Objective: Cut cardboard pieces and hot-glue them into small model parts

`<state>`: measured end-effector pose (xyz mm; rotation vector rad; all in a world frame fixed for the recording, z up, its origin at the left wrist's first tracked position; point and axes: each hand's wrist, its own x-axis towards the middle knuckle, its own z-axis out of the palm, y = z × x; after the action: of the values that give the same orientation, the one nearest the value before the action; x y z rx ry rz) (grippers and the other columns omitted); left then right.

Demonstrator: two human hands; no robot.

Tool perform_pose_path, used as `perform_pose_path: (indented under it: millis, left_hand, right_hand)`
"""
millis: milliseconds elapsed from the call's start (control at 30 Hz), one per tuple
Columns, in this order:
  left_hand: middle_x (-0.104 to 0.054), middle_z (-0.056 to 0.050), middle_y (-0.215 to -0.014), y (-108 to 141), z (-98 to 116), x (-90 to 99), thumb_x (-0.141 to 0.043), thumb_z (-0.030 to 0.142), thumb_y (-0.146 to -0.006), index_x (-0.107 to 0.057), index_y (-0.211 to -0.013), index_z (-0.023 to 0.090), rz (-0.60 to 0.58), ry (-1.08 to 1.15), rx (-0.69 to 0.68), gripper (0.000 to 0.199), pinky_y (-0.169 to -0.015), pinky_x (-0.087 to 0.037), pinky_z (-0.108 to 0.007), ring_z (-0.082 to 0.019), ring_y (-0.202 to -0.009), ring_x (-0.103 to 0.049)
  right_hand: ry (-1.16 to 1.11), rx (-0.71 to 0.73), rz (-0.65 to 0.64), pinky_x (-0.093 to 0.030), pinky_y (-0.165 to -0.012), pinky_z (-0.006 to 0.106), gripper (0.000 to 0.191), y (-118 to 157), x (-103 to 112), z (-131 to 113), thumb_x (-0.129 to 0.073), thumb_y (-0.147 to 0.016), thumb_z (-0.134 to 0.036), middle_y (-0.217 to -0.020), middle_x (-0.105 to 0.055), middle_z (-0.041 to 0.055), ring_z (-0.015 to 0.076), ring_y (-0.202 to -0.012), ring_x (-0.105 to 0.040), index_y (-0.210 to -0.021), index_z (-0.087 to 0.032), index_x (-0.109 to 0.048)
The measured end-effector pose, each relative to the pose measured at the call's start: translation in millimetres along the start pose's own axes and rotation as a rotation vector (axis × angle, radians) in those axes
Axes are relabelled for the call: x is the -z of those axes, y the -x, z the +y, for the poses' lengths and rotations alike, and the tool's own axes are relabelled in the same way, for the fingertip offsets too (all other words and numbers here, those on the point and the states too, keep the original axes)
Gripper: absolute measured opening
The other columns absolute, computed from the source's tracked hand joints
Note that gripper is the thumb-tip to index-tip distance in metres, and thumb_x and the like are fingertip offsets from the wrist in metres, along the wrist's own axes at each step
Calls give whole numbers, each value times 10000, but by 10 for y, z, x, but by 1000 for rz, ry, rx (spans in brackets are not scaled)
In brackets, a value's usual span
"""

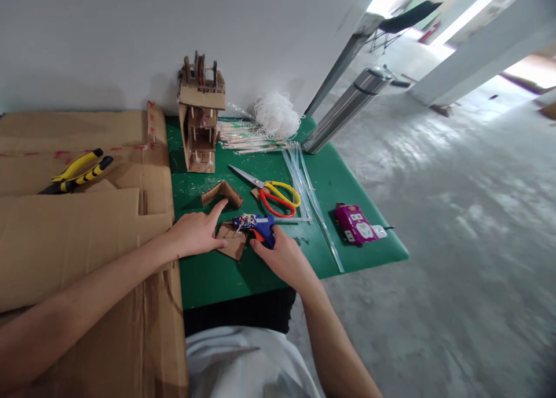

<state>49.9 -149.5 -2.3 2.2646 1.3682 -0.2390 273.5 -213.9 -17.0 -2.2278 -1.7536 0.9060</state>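
Observation:
My right hand (284,248) is wrapped round the handle of a blue hot glue gun (266,226) with an orange trigger. Its nozzle end points left, and the barrel is speckled with bits. Under the nozzle lies a small flat cardboard piece (233,244). My left hand (197,231) is open, thumb and index finger spread. The thumb tip is at the flat piece's left edge, and the index fingertip reaches a folded cardboard strip (222,193) standing on the green table (208,282). Whether that fingertip touches the strip I cannot tell.
Scissors (280,196), clear glue sticks (319,210) and a purple box with sockets (357,224) lie to the right. Behind stand a cardboard model (202,117), wooden sticks (254,137), white bands (278,114) and a steel cylinder (343,111). Pliers (80,172) rest on cardboard sheets (65,236) at left.

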Motion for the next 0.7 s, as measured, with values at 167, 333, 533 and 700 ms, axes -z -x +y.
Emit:
perform_pose_path:
  millis: [167, 333, 533, 700]
  left_hand:
    - [-775, -82, -980, 1, 4, -23, -619, 566, -843, -84, -1612, 206, 10, -21, -20, 1004, -661, -462, -322, -277, -825, -727]
    - [-772, -97, -984, 0, 13, -33, -610, 576, -848, -86, -1613, 195, 3, -34, -13, 1003, -696, -481, -329, -283, -841, -727]
    - [-769, -100, -1008, -9, 9, -37, -620, 561, -843, -58, -1615, 205, -4, -33, -18, 1019, -717, -485, -328, -285, -870, -727]
    - [-767, -94, -990, -9, 7, -39, -629, 561, -839, -73, -1611, 217, 5, -33, -15, 1012, -696, -477, -321, -286, -886, -726]
  right_hand:
    - [44, -6, 5, -396, -655, 293, 399, 14, -21, -40, -561, -902, -531, -959, -719, 133, 287, -888, -683, -1102, -187, -547]
    - [55, -19, -15, -408, -652, 297, 415, -1, -24, -57, -565, -894, -539, -978, -723, 139, 299, -901, -691, -1110, -185, -547]
    - [62, -11, -14, -411, -669, 306, 413, 10, -16, -75, -549, -902, -546, -991, -725, 144, 311, -917, -694, -1105, -186, -535]
    - [107, -24, -13, -402, -651, 304, 386, 35, 2, -109, -546, -914, -525, -967, -732, 147, 315, -909, -704, -1095, -184, -539]
